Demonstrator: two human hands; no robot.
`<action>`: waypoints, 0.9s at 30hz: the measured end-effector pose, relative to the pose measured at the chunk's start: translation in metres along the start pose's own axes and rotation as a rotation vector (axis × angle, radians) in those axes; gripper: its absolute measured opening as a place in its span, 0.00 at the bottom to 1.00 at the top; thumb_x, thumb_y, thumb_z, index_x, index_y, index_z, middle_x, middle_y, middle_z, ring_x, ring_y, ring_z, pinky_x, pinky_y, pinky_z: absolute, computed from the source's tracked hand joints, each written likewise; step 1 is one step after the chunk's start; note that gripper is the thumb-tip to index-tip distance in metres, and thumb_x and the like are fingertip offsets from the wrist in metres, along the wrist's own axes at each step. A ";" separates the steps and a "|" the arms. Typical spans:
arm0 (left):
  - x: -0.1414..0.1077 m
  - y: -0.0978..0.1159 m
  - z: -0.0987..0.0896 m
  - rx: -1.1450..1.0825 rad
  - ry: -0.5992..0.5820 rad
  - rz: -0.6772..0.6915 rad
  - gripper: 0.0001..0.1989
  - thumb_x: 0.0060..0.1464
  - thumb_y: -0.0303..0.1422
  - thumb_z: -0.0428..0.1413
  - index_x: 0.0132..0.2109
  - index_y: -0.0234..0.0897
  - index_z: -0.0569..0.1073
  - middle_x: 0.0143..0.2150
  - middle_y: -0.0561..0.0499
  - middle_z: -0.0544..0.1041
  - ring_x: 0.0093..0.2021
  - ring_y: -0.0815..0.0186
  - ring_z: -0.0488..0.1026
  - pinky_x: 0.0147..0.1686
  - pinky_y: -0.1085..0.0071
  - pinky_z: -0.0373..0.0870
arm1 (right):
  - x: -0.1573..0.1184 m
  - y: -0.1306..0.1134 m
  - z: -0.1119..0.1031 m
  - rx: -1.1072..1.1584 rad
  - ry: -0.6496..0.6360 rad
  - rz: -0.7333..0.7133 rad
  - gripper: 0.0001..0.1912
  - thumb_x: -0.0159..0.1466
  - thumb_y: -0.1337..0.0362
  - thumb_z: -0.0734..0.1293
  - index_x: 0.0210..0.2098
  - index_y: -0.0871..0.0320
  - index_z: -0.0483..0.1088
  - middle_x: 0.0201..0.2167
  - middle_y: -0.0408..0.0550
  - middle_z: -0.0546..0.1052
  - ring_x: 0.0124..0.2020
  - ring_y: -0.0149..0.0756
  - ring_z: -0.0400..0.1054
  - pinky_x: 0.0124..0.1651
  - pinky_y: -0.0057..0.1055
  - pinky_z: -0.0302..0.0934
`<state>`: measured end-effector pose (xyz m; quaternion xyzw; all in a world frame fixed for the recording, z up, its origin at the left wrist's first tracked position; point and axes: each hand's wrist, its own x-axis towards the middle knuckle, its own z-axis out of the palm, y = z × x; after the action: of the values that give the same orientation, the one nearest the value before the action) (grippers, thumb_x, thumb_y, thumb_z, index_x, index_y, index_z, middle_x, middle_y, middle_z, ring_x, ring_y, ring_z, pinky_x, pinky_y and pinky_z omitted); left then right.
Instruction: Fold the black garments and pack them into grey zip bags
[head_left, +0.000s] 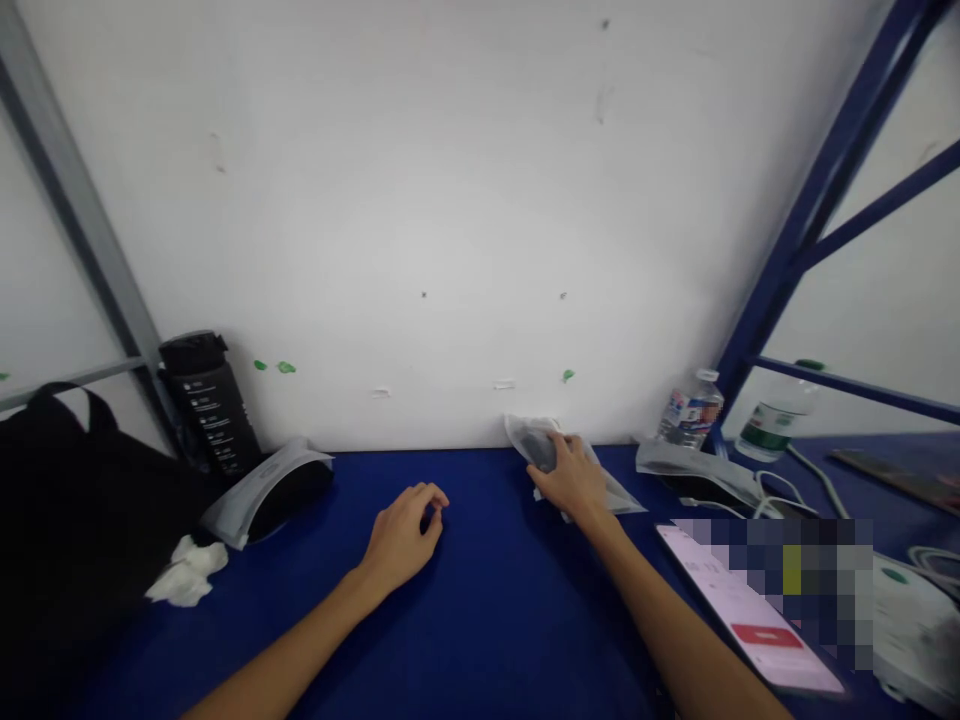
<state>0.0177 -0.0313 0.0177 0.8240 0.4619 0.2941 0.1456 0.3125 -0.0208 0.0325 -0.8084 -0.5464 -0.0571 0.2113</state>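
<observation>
My right hand (574, 483) reaches to the back of the blue desk (480, 600), near the wall. Its fingers and thumb are bent over a translucent plastic bag (619, 495) with something dark inside, gripping it from above. The underside of that grip is hidden. My left hand (405, 532) rests to the left, apart from the bag, with nothing visible in it. Its fingers are loosely curled, with a gap between them and the thumb. Another translucent pouch (255, 490) with a dark side lies further left.
At left stand a black water bottle (210, 400) and a black bag (82, 500), with crumpled tissue (189, 572) beside them. At right are a clear plastic bottle (688, 410), another pouch (694, 462), white cables (780, 490) and a lit phone (780, 650). A white wall (480, 220) closes the back.
</observation>
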 end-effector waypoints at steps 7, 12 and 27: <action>0.016 0.037 0.038 0.090 -0.112 0.225 0.19 0.61 0.21 0.47 0.50 0.42 0.77 0.52 0.48 0.78 0.52 0.57 0.74 0.55 0.55 0.68 | 0.003 -0.002 0.011 -0.002 -0.063 0.096 0.42 0.69 0.41 0.62 0.76 0.53 0.53 0.77 0.64 0.52 0.70 0.74 0.55 0.64 0.67 0.53; 0.058 0.069 0.083 0.145 -0.144 0.210 0.22 0.65 0.29 0.49 0.65 0.39 0.70 0.62 0.41 0.75 0.62 0.48 0.69 0.60 0.49 0.65 | 0.002 -0.003 0.006 0.028 0.022 0.043 0.38 0.69 0.44 0.63 0.72 0.57 0.59 0.69 0.66 0.63 0.60 0.64 0.70 0.61 0.55 0.60; 0.084 0.087 0.114 -0.127 -0.109 0.105 0.16 0.60 0.27 0.57 0.55 0.40 0.72 0.46 0.46 0.83 0.52 0.52 0.76 0.54 0.57 0.69 | 0.004 0.016 0.001 0.397 0.149 0.100 0.30 0.65 0.42 0.65 0.60 0.51 0.67 0.60 0.57 0.69 0.53 0.56 0.73 0.56 0.51 0.66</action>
<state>0.1804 -0.0030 0.0021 0.8510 0.3898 0.2846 0.2069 0.3279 -0.0219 0.0280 -0.7705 -0.4892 0.0028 0.4088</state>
